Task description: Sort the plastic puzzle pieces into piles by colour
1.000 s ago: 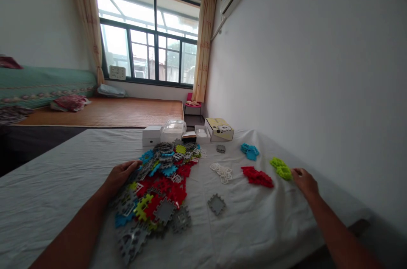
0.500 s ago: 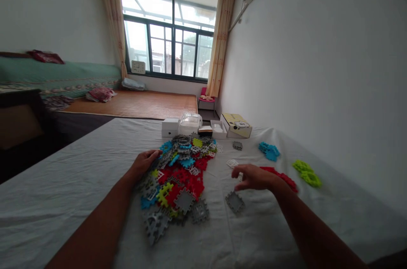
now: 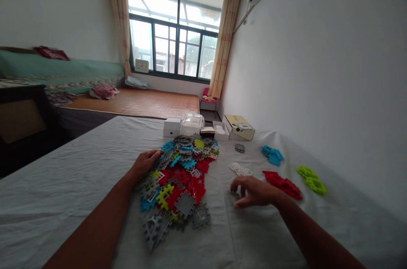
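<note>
A heap of notched plastic tiles, red, grey, blue and green, lies on a cloth-covered table. At the heap's left edge is my left hand, fingers curled together against the pieces beside a blue tile; what they hold, if anything, is hidden. My right hand is right of the heap, closed around a grey tile that is mostly hidden under the fingers. White lattice pieces lie just beyond that hand, and red tiles lie next to its wrist.
Blue tiles, green tiles and a small grey stack lie apart on the right. Behind the heap stand a white box, a clear container and a yellow box. A wall runs along the right.
My right hand has come nearer and down onto the grey tile, which was lying in the open and now sits in its fingers. My left hand keeps its place.
</note>
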Demonstrator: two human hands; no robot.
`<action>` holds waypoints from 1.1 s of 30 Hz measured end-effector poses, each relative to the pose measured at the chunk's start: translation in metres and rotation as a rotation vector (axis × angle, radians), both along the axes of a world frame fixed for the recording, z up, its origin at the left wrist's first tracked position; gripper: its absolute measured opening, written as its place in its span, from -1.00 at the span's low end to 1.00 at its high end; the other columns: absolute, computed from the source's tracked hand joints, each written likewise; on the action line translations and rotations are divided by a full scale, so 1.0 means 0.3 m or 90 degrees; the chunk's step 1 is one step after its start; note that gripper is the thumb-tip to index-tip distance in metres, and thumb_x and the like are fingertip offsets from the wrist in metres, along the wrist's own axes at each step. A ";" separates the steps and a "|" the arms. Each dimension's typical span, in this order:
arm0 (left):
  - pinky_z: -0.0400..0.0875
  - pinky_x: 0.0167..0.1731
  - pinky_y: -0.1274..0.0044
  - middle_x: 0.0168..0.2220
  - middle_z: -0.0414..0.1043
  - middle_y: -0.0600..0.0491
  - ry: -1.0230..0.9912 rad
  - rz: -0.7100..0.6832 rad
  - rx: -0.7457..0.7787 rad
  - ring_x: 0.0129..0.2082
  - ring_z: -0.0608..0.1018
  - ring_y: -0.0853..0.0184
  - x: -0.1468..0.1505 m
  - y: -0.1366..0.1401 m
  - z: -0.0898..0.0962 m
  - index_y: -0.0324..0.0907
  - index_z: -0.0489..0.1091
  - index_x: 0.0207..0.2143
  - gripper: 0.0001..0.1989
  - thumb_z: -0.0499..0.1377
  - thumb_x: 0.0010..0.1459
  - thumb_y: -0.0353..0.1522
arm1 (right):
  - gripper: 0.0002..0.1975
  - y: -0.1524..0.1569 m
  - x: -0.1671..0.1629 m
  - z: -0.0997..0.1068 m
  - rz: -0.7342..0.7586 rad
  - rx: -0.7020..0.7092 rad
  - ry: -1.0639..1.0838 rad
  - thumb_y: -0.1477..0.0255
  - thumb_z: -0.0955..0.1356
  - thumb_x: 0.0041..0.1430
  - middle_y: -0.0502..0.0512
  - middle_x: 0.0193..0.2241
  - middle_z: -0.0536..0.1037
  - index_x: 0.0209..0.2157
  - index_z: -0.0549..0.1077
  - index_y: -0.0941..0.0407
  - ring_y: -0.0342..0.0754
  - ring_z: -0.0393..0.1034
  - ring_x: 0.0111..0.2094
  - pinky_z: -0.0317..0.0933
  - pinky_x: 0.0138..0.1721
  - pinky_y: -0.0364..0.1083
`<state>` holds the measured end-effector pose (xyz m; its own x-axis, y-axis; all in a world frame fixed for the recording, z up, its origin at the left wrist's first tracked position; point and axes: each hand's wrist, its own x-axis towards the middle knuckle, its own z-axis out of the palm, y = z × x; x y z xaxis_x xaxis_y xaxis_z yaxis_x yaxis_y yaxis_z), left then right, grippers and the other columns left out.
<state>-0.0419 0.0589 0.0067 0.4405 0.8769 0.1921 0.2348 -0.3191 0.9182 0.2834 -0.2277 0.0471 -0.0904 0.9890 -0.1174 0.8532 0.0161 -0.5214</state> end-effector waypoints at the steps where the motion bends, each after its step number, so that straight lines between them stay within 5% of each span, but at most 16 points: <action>1: 0.35 -0.14 0.43 -0.24 0.56 -0.01 0.005 0.003 0.004 -0.16 0.51 0.11 0.000 -0.002 0.003 -0.22 0.54 -0.27 -0.41 0.17 -0.15 0.07 | -0.55 0.021 0.046 0.008 -0.045 0.026 0.003 0.12 0.42 -0.13 0.04 -0.27 0.48 -0.21 0.43 0.07 -0.11 0.38 -0.39 0.25 -0.35 -0.16; 5: 0.36 -0.18 0.45 -0.29 0.58 0.02 0.009 0.013 -0.001 -0.20 0.52 0.12 0.003 -0.003 0.007 -0.20 0.55 -0.30 -0.40 0.17 -0.19 0.09 | -0.59 0.130 0.285 0.014 -0.320 0.178 -0.139 0.15 0.36 -0.04 0.17 -0.20 0.51 -0.20 0.45 0.13 0.00 0.40 -0.23 0.24 -0.22 -0.09; 10: 0.39 -0.29 0.49 -0.34 0.58 0.02 0.002 0.004 -0.026 -0.26 0.54 0.15 0.006 0.005 -0.006 -0.21 0.54 -0.25 -0.37 0.16 -0.18 0.10 | -0.64 0.236 0.464 -0.060 -0.472 0.159 -0.276 0.27 0.37 -0.05 0.27 -0.19 0.51 -0.22 0.47 0.19 0.09 0.37 -0.11 0.20 -0.13 -0.05; 17: 0.39 -0.29 0.50 -0.33 0.58 0.03 -0.005 0.001 -0.002 -0.27 0.54 0.17 0.007 0.025 -0.025 -0.20 0.54 -0.25 -0.40 0.14 -0.14 0.09 | -0.48 0.349 0.432 -0.077 -0.465 0.173 -0.290 0.37 0.34 0.00 0.45 0.00 0.36 0.02 0.32 0.30 0.20 0.25 0.04 0.12 0.00 0.08; 22: 0.38 -0.26 0.49 -0.33 0.58 0.03 0.002 -0.006 -0.004 -0.23 0.53 0.15 0.009 0.040 -0.038 -0.21 0.53 -0.23 -0.41 0.14 -0.11 0.07 | -0.56 0.478 0.261 -0.111 -0.307 0.179 -0.256 0.44 0.23 0.13 0.19 0.10 0.34 0.07 0.30 0.13 -0.01 0.16 0.13 -0.05 0.14 -0.07; 25: 0.39 -0.27 0.48 -0.34 0.58 0.03 -0.001 -0.007 -0.017 -0.23 0.54 0.15 0.008 0.037 -0.037 -0.21 0.52 -0.22 -0.41 0.14 -0.10 0.06 | -0.54 0.537 0.170 -0.164 -0.262 0.141 -0.232 0.46 0.22 0.14 0.23 0.11 0.32 0.10 0.27 0.19 -0.01 0.15 0.14 -0.06 0.14 -0.07; 33: 0.39 -0.22 0.43 -0.35 0.58 -0.02 -0.035 0.005 -0.031 -0.22 0.54 0.12 0.012 0.036 -0.032 -0.23 0.53 -0.25 -0.41 0.17 -0.13 0.06 | -0.37 0.671 0.145 -0.144 -0.317 0.080 -0.186 0.05 0.00 0.24 0.26 0.09 0.34 0.16 0.20 0.12 0.09 0.14 0.14 -0.04 0.11 0.04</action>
